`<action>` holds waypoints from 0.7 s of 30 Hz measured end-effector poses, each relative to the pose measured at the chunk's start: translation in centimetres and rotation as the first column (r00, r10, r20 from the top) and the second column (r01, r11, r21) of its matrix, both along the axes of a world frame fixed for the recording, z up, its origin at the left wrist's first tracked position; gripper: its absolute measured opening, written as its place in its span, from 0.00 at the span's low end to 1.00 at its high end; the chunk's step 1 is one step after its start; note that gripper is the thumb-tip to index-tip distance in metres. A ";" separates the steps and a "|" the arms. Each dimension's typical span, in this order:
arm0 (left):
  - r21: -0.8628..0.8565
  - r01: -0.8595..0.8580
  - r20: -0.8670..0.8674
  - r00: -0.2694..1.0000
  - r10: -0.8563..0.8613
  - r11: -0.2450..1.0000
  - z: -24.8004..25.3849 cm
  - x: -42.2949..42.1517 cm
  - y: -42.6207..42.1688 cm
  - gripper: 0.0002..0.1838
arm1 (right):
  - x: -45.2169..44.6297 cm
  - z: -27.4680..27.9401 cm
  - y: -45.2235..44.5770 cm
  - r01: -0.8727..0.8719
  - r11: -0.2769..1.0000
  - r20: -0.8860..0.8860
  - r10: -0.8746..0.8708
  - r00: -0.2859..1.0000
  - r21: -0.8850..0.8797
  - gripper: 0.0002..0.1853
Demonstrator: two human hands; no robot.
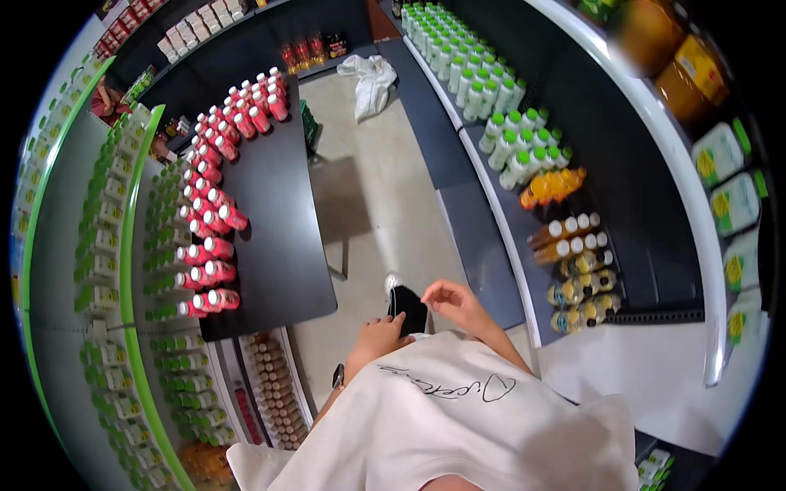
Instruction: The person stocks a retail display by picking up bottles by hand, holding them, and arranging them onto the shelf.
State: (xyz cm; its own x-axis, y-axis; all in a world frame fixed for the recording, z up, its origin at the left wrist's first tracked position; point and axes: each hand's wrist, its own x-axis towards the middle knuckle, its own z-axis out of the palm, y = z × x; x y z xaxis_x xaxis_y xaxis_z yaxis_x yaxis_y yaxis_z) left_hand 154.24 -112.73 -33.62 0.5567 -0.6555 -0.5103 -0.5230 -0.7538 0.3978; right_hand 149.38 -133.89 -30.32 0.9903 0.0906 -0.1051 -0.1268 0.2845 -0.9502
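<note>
My left hand (379, 340) is low in front of my body, fingers stretched out against my black trousers (407, 311). A dark watch (338, 376) is on that wrist. To its right, my right hand (455, 303) hangs in the air above the floor with loosely bent fingers, and nothing shows in it. Nearest on the left is a black table (282, 237), lined along its left side with red bottles with white caps (219, 270). Neither hand touches the table or the bottles.
The right shelf (483, 217) carries green-capped white bottles (467, 69), orange bottles (553, 187) and brown drinks (571, 237). A green-edged shelf (129, 245) stands left. A white bag (370, 84) lies on the floor (372, 196) ahead. Another person (105, 100) is at far left.
</note>
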 end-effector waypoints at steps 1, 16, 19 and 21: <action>0.012 0.014 0.021 1.000 -0.014 1.000 1.4 2.5 -1.3 0.35 | 2.5 0.8 -1.1 0.021 0.999 0.024 -0.020 1.000 -0.032 0.09; -0.158 -0.327 0.029 0.941 0.336 0.931 1.1 22.5 -2.3 0.33 | 27.4 -2.4 -2.2 -0.342 0.939 -0.081 0.339 0.937 -0.036 0.09; -0.018 -0.492 -0.040 0.870 0.491 0.871 0.0 23.6 -0.7 0.34 | 32.7 -3.4 -0.6 -0.535 0.844 -0.106 0.529 0.842 -0.037 0.09; -0.048 -0.613 -0.064 0.790 0.610 0.788 -0.7 25.3 0.4 0.33 | 36.9 -3.9 0.8 -0.625 0.780 -0.115 0.622 0.774 0.010 0.10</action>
